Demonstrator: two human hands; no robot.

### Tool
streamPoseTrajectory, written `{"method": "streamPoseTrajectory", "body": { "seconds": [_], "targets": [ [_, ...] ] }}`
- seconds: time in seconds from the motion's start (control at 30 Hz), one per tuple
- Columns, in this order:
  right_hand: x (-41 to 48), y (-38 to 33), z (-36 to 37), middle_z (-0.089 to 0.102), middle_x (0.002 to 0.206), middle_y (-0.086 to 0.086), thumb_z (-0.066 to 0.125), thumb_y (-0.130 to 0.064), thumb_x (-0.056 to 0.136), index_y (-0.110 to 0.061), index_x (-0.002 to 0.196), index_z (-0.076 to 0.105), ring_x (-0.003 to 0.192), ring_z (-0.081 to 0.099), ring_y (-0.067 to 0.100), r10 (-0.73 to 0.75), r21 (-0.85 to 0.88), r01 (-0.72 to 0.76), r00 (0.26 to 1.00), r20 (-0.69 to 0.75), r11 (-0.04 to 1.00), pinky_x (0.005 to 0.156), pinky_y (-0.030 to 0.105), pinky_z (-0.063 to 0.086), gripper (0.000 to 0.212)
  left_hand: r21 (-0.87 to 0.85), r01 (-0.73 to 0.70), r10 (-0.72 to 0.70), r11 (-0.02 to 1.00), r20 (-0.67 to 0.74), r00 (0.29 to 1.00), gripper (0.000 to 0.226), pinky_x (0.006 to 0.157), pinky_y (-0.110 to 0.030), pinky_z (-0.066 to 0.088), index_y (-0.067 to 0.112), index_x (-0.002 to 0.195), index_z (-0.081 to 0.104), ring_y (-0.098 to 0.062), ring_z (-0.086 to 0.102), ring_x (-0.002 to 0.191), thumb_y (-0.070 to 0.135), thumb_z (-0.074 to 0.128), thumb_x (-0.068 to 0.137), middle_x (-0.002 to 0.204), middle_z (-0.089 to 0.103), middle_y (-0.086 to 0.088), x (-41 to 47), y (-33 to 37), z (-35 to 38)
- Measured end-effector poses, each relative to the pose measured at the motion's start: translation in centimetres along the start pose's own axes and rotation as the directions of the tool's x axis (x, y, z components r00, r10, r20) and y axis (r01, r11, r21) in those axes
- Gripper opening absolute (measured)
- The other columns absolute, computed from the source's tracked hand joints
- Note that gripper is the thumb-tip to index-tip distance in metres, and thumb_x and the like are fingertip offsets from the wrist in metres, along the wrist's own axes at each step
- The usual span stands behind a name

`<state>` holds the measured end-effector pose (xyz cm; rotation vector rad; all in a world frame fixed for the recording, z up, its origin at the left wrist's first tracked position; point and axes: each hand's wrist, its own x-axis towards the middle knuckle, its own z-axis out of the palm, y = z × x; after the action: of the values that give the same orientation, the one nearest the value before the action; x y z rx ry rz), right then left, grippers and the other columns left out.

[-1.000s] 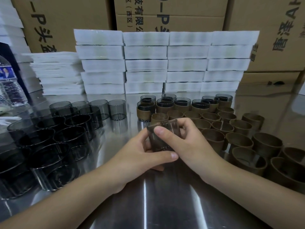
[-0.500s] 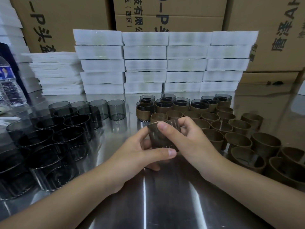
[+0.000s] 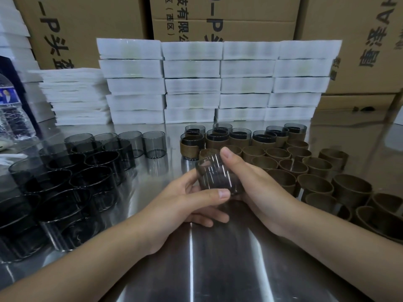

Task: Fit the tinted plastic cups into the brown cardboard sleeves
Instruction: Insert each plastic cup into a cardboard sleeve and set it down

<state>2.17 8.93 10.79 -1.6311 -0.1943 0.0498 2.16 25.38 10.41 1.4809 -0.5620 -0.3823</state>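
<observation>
Both hands hold one tinted plastic cup (image 3: 214, 175) above the middle of the steel table. My left hand (image 3: 187, 201) grips its lower side, thumb across the front. My right hand (image 3: 246, 182) grips it from the right, thumb on the rim. Whether a sleeve is on this cup is hard to tell. Several bare tinted cups (image 3: 72, 177) stand at the left. Several empty brown cardboard sleeves (image 3: 314, 184) stand at the right. A row of sleeved cups (image 3: 239, 138) stands behind the hands.
Stacks of white foam trays (image 3: 218, 83) line the back of the steel table (image 3: 218, 269), with brown cartons (image 3: 218, 16) behind them. A clear water bottle (image 3: 13, 114) stands at the far left edge.
The cup in my hands has turned and tipped a little, and my right thumb has slid up onto its rim. Both hands stay in the same place.
</observation>
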Motion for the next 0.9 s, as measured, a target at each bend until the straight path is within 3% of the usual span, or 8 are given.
{"method": "streamPoseTrajectory", "body": {
  "seconds": [0.17,0.33,0.5,0.63,0.8,0.9],
  "targets": [
    [0.3,0.2,-0.4,0.073,0.106,0.009,0.057,-0.071,0.068,-0.024,0.096,0.076,0.106,0.067,0.024,-0.03,0.108,0.016,0.991,0.131,0.994,0.103,0.04,0.045,0.058,-0.042,-0.004,0.005,0.999,0.037,0.999,0.036,0.061,-0.023,0.055,0.039,0.096,0.071,-0.024,0.073,0.077,0.036,0.076,0.061,0.106,0.073,-0.008,0.0,0.1,0.0],
    [0.3,0.1,-0.2,0.072,0.108,0.012,0.057,-0.071,0.069,-0.023,0.096,0.075,0.103,0.067,0.023,-0.038,0.183,0.001,0.979,0.201,0.983,0.094,0.032,0.051,0.058,-0.09,0.002,0.004,0.996,0.075,0.997,0.041,0.061,-0.025,0.055,0.033,0.101,0.071,-0.025,0.072,0.076,0.032,0.076,0.06,0.107,0.072,-0.011,0.0,0.1,-0.1],
    [0.1,0.1,-0.2,0.073,0.105,0.013,0.058,-0.068,0.07,-0.019,0.096,0.076,0.101,0.068,0.024,-0.045,0.18,0.014,0.985,0.166,0.983,0.096,0.035,0.05,0.058,-0.068,-0.008,0.011,0.998,0.038,0.999,0.038,0.058,-0.024,0.055,0.034,0.095,0.071,-0.022,0.072,0.074,0.033,0.078,0.058,0.1,0.073,-0.006,0.1,-0.1,0.1],
    [0.0,0.0,0.0,0.072,0.103,0.019,0.066,-0.066,0.061,-0.001,0.104,0.069,0.095,0.067,0.026,-0.025,0.142,0.012,0.996,0.091,0.99,0.097,0.039,0.048,0.077,-0.027,-0.001,0.001,1.0,-0.011,1.0,0.049,0.057,-0.023,0.055,0.027,0.101,0.065,-0.02,0.073,0.073,0.033,0.079,0.055,0.089,0.074,0.001,0.1,-0.3,0.1],
    [-0.4,0.0,0.5,0.073,0.104,0.016,0.074,-0.07,0.054,0.0,0.114,0.062,0.105,0.067,0.032,-0.013,0.064,0.013,1.0,0.004,0.998,0.105,0.047,0.044,0.093,0.029,0.018,-0.017,0.999,-0.036,0.999,0.057,0.057,-0.022,0.054,0.024,0.106,0.06,-0.018,0.073,0.073,0.035,0.08,0.054,0.084,0.074,0.005,0.2,-0.4,0.2],
    [-0.5,0.1,0.8,0.075,0.094,0.011,0.075,-0.066,0.05,-0.004,0.105,0.064,0.094,0.07,0.028,-0.031,0.036,0.033,0.998,-0.059,0.999,0.093,0.043,0.051,0.083,0.058,0.027,-0.024,0.998,-0.053,0.998,0.063,0.057,-0.021,0.053,0.023,0.111,0.059,-0.017,0.072,0.074,0.035,0.08,0.053,0.083,0.074,0.005,0.3,-0.4,0.2]
  ]
}}
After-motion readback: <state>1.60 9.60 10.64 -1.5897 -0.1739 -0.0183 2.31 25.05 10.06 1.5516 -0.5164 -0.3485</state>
